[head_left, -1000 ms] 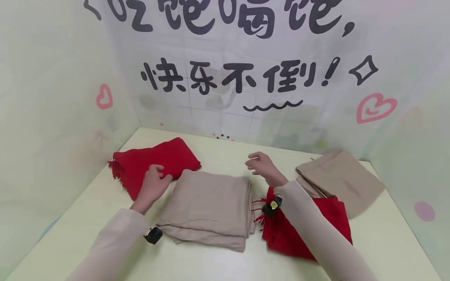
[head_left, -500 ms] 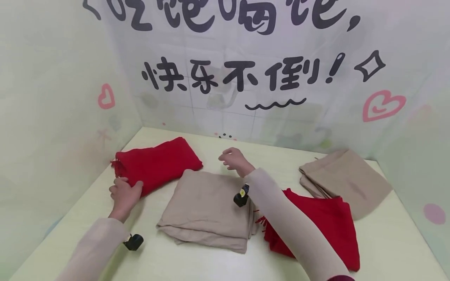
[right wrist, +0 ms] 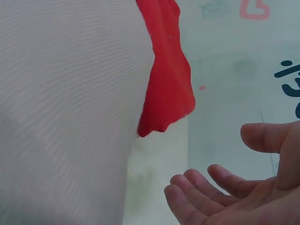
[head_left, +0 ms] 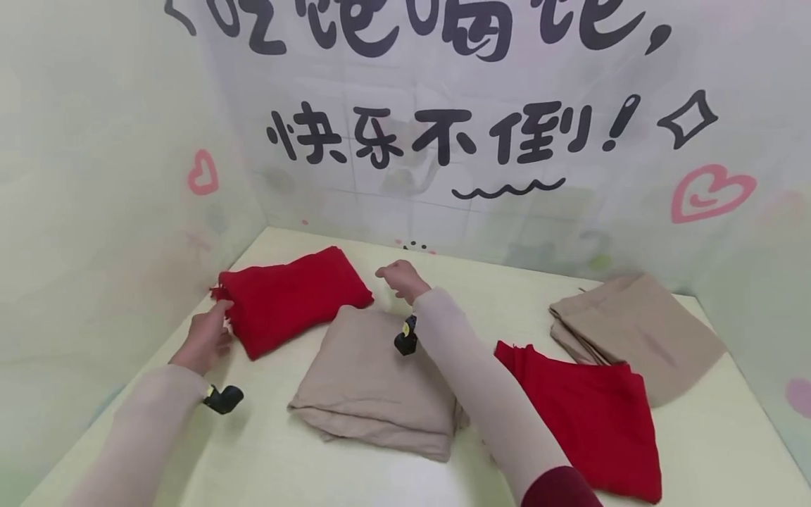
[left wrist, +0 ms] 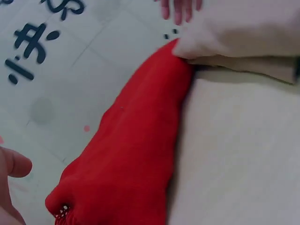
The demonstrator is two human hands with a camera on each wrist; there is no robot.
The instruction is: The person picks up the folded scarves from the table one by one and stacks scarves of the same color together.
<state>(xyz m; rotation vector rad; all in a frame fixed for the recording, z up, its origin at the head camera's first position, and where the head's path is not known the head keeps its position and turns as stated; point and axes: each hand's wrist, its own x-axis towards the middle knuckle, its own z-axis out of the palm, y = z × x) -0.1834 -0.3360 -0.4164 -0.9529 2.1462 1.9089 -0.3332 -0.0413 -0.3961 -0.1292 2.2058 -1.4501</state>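
Note:
A folded red scarf (head_left: 294, 292) with a fringed end lies at the back left of the table. My left hand (head_left: 205, 338) is at that fringed end, fingers loosely bent; in the left wrist view its thumb (left wrist: 18, 163) stands apart from the scarf (left wrist: 136, 136). Beyond the other end is my right hand (head_left: 403, 279), over the table behind a folded beige cloth (head_left: 374, 380). The right wrist view shows this hand (right wrist: 234, 187) with relaxed, spread fingers and nothing in them, a gap away from the scarf's corner (right wrist: 168, 93).
Another red fringed cloth (head_left: 602, 422) lies at the right, touching a second folded beige cloth (head_left: 640, 331) near the back right corner. Walls of printed fabric (head_left: 355, 211) rise behind and beside the table (head_left: 253, 451). My right forearm crosses over the middle beige cloth.
My left hand has moved left, from over the red scarf's front to its fringed end. My right hand has moved left, from near the right-hand red cloth toward the scarf's other end.

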